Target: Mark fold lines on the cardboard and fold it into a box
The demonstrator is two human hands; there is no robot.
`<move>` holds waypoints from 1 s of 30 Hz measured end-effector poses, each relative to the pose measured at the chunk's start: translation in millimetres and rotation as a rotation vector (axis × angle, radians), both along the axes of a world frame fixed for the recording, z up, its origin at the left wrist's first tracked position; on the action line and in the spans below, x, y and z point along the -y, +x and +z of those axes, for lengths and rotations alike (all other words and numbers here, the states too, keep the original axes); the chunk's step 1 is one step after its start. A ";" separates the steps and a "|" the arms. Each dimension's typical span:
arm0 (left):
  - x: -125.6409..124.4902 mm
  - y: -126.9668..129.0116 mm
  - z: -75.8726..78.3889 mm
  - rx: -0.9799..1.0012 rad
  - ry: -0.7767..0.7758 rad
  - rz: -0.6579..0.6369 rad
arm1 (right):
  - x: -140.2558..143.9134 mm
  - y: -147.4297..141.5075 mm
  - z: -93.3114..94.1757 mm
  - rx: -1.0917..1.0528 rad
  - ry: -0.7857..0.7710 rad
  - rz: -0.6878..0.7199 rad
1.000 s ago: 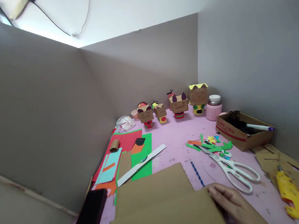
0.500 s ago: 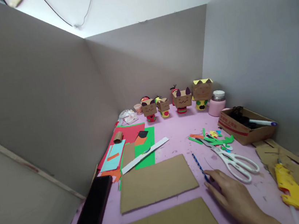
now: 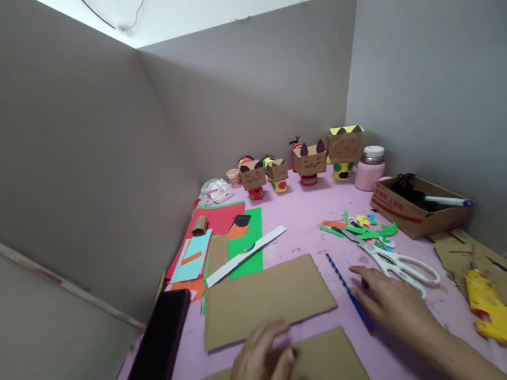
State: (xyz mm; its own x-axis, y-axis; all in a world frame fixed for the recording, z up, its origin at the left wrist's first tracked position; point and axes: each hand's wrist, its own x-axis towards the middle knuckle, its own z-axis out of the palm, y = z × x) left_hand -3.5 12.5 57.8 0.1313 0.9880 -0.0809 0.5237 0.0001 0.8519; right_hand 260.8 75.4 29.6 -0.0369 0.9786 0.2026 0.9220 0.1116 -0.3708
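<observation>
From where I stand, the purple worktop [image 3: 300,212] takes up most of the lower frame, and the far cardboard sheet [image 3: 267,297] lies flat just below its centre, long axis running left to right and climbing slightly toward the right. Beneath it, at the bottom centre, is the near cardboard sheet [image 3: 334,360], set almost parallel and partly covered, its lower edge cut off by the frame. A second ago the two overlapped, with the right hand [image 3: 389,300] at a corner; now a strip of worktop shows between them, so each can be reached separately. The left hand [image 3: 255,364] has since come in at the bottom, blurred, over the near sheet, its curved fingers well parted from the thumb and nothing visible between them; whether it touches either sheet I can't tell. The right hand, right of centre, is loosely spread and grips nothing I can see. Beside its thumb lies the blue pencil [image 3: 346,287], now showing its whole length, slanting from upper left to lower right, its tapered end seemingly at the upper left; I can't say whether they touch.
</observation>
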 end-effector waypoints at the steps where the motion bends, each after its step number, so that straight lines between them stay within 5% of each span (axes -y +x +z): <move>1: -17.9 1.4 3.7 -0.242 0.146 -0.076 | 0.3 1.0 -3.1 0.013 -0.007 -0.008; 3: -50.7 7.6 6.7 -0.523 0.248 -0.183 | 1.0 0.9 -9.3 0.026 -0.021 -0.001; 9: -96.5 24.3 -4.4 -0.662 0.201 -0.243 | 0.7 1.5 -20.6 -0.015 -0.034 0.036; 16: -60.6 8.4 0.1 -0.701 0.203 -0.290 | 1.0 11.6 -31.8 -0.155 -0.027 0.059; 20: -39.0 -1.3 -11.1 -0.740 0.232 -0.314 | -0.1 15.5 -33.6 -0.200 -0.040 0.040; 30: -55.1 2.5 -29.0 -0.911 0.234 -0.209 | 9.4 17.0 -25.1 -0.126 -0.057 0.186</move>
State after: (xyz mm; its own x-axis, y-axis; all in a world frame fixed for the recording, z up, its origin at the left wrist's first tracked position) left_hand -0.9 67.6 28.7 0.2907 0.9559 -0.0428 0.9543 -0.2864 0.0852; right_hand 277.7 66.0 4.5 -0.1958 0.9673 0.1612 0.8333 0.2508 -0.4926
